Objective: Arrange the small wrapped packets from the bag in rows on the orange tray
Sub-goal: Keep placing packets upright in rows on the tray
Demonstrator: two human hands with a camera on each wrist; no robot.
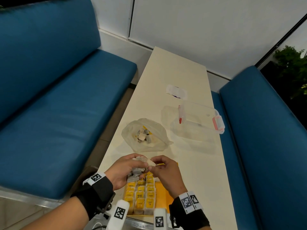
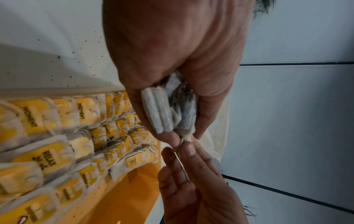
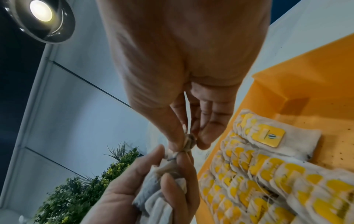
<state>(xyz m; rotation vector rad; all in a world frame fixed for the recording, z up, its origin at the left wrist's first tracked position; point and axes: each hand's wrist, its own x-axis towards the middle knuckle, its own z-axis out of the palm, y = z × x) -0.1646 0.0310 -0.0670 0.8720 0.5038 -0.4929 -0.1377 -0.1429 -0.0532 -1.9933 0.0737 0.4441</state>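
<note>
Head: left hand is clutching a packet bunch above the orange tray; bag beyond. Left wrist: bunch looking soft, light. Right wrist: right hand is pinching one packet corner; best hold there.

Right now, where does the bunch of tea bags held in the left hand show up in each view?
Head: bunch of tea bags at lower centre, gripped by the left hand.
Left wrist: centre, below the palm.
Right wrist: bottom centre.
Shared landmark: the orange tray with rows of yellow-tagged bags.
</note>
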